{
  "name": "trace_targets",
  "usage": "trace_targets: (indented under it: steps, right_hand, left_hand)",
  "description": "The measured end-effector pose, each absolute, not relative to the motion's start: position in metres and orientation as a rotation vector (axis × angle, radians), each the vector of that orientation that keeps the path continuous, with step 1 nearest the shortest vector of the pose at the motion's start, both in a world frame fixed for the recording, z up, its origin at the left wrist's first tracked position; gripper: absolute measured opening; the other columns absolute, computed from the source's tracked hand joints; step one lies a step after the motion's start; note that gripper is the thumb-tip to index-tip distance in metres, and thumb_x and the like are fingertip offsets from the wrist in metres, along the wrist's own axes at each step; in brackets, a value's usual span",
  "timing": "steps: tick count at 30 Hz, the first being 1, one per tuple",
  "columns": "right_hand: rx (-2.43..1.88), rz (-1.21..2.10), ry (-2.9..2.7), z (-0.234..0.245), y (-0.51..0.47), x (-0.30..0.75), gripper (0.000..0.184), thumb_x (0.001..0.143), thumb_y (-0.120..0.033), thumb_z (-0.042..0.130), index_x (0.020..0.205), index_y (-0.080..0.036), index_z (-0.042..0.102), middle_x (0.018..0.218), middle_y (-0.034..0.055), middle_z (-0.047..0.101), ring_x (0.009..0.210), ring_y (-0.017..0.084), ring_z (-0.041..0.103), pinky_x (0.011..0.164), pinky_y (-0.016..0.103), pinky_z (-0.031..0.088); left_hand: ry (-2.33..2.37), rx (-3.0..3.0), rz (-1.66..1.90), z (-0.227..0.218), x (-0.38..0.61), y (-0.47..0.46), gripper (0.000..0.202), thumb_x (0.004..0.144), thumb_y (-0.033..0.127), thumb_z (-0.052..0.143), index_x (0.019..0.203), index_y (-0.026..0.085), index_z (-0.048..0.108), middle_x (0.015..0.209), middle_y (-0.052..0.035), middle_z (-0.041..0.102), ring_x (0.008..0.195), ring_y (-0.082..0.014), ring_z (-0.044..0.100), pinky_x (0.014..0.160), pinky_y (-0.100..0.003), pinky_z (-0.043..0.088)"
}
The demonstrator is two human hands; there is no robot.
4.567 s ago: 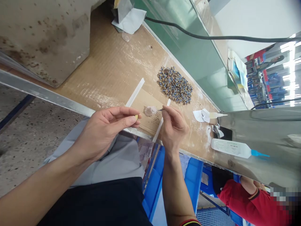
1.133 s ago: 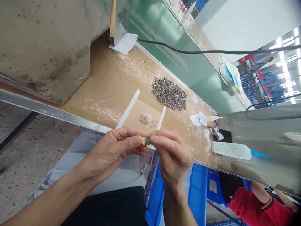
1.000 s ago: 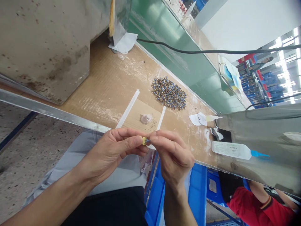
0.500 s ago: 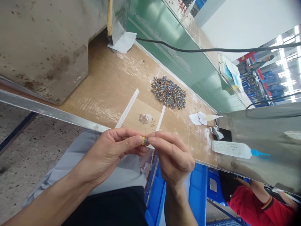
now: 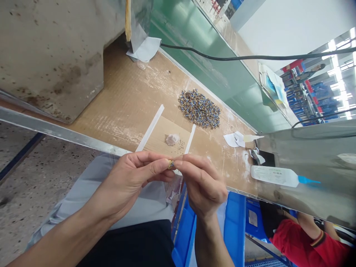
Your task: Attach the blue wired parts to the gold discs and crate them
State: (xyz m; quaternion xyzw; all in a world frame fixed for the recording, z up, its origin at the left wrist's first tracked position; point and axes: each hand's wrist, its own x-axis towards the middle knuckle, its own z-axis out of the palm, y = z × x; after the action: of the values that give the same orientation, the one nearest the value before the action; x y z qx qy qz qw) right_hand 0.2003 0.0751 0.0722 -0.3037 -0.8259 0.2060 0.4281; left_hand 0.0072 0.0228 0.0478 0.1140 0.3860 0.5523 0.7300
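Note:
My left hand (image 5: 139, 172) pinches a tiny yellow and blue part (image 5: 171, 164) between thumb and forefinger. From the other side, my right hand (image 5: 204, 181) closes its thumb and fingertips on the same part. The part's exact kind is too small to make out. Both hands hover at the bench's front edge. Just beyond them, a small clear plastic piece (image 5: 172, 139) lies beside a scatter of tiny grains (image 5: 179, 145) on a tan board (image 5: 152, 139). Farther back is a heap of small blue and gold parts (image 5: 199, 109).
White tape strips (image 5: 150, 128) flank the board. At right lie a white bottle with a blue nozzle (image 5: 274, 175), a smaller nozzle bottle (image 5: 251, 138) and paper scraps (image 5: 234, 139). A stained metal housing (image 5: 52, 55) stands left. Blue bins (image 5: 233, 226) sit below; a person in red (image 5: 303, 241) is nearby.
The tiny part has turned slightly between my fingertips. My right hand has shifted a little to the left; the bench things stay put.

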Motion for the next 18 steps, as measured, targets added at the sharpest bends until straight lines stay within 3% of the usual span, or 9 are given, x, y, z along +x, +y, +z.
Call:
trace_targets:
  steps: [6,10,14,18]
  right_hand:
    - [-0.74,0.334,-2.125,0.066,0.073,0.202,0.046,0.116,-0.005,0.072,0.149,-0.032,0.087,0.128,0.0074,0.091,0.111,0.023,0.092,0.095,0.037,0.081]
    - [-0.686,0.206,-2.135,0.057,0.068,0.204,0.04,0.118,-0.008,0.073,0.151,-0.025,0.086,0.134,0.0108,0.091,0.119,0.026,0.092,0.1,0.041,0.082]
    - [-0.706,0.084,-2.136,0.047,0.06,0.208,0.049,0.113,-0.007,0.081,0.157,-0.031,0.082,0.138,0.0079,0.091,0.12,0.029,0.092,0.097,0.044,0.085]
    - [-0.728,0.084,-2.135,0.041,0.051,0.211,0.056,0.11,-0.007,0.085,0.16,-0.033,0.08,0.146,0.0074,0.088,0.124,0.032,0.092,0.101,0.047,0.086]
  left_hand:
    - [0.957,0.299,1.234,0.047,0.011,0.021,0.025,0.094,0.044,0.107,0.109,0.024,0.102,0.104,-0.009,0.097,0.092,-0.021,0.089,0.092,-0.026,0.074]
    - [1.004,0.342,1.225,0.052,0.01,0.022,0.03,0.086,0.042,0.112,0.11,0.027,0.102,0.108,-0.0075,0.098,0.102,-0.0262,0.093,0.097,-0.028,0.075]
    - [1.132,0.411,1.252,0.06,0.012,0.019,0.026,0.084,0.042,0.111,0.104,0.028,0.102,0.102,-0.0061,0.097,0.1,-0.0318,0.095,0.094,-0.035,0.078]
    - [1.311,0.583,1.291,0.066,0.016,0.012,0.014,0.094,0.039,0.104,0.106,0.033,0.102,0.103,-0.0031,0.098,0.095,-0.0299,0.094,0.089,-0.031,0.077]
